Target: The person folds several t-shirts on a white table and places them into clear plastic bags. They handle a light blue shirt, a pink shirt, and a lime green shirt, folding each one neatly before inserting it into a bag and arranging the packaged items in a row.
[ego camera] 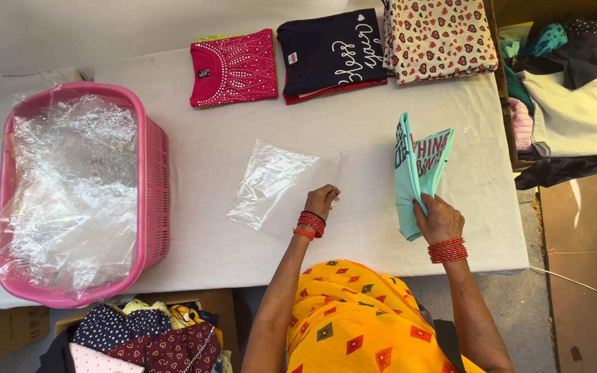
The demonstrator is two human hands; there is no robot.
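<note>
My right hand (439, 217) grips the lower end of a folded teal T-shirt (414, 166) with dark and pink lettering, holding it up on edge above the white table (202, 228). My left hand (322, 201) pinches one edge of a clear plastic bag (269, 181) that lies flat on the table to the left of the shirt. Both wrists carry red bangles. A thin clear strip of the bag stretches up from my left fingers.
A pink basket (153, 186) full of clear plastic bags stands at the left. Folded tops lie along the far edge: pink (233, 68), navy (331, 54), heart-print stack (439, 38). A box of clothes (568, 90) is right; more clothes (146, 338) lie below.
</note>
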